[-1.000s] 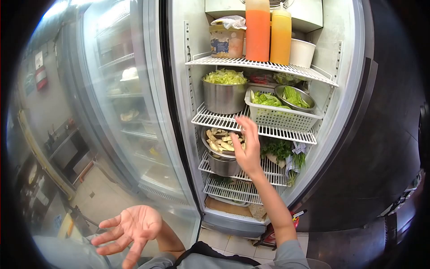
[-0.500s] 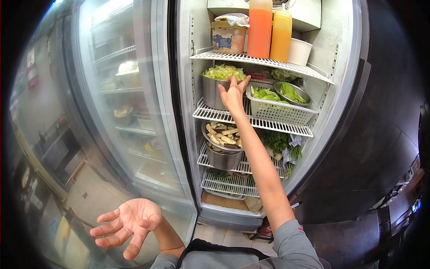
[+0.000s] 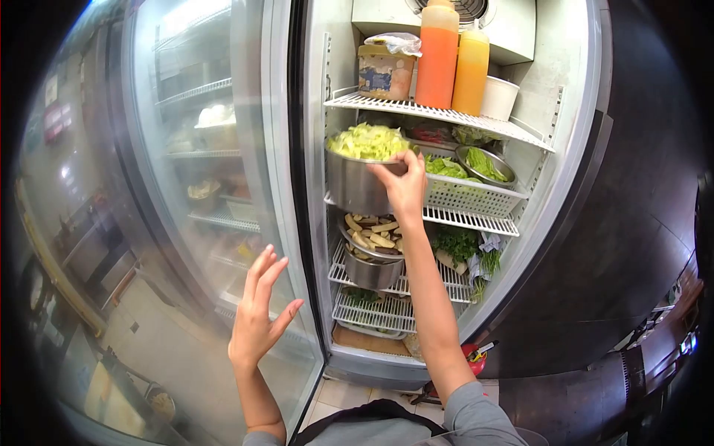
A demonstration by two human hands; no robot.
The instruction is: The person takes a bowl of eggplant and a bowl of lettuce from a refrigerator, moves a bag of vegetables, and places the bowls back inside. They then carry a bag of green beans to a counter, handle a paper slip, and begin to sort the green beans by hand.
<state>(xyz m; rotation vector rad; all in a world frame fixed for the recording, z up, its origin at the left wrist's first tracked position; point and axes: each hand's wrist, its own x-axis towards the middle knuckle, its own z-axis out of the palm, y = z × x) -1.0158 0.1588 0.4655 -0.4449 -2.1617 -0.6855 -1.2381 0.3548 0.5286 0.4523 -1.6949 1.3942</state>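
Note:
My right hand (image 3: 404,184) grips the right rim of a steel pot (image 3: 355,182) heaped with chopped pale green lettuce (image 3: 367,141). The pot overhangs the front of a white wire shelf (image 3: 468,221) inside the fridge. My left hand (image 3: 256,312) is raised in front of the glass door, fingers stretched and holding nothing. To the right of the pot stands a perforated white basket (image 3: 472,199) of green leaves, with a small steel bowl (image 3: 487,165) of leaves in it. One shelf down, a steel bowl of cut eggplant pieces (image 3: 375,232) rests on another steel pot (image 3: 373,272).
On the top shelf stand an orange squeeze bottle (image 3: 436,59), a yellow one (image 3: 470,70), a white tub (image 3: 498,98) and a plastic-topped container (image 3: 385,72). Herbs (image 3: 459,244) lie lower right. The glass door (image 3: 201,186) stands at the left, a dark panel (image 3: 569,223) at the right.
My right hand has drawn the lettuce pot forward off its place on the shelf. My left hand has risen and turned from palm-up toward the fridge.

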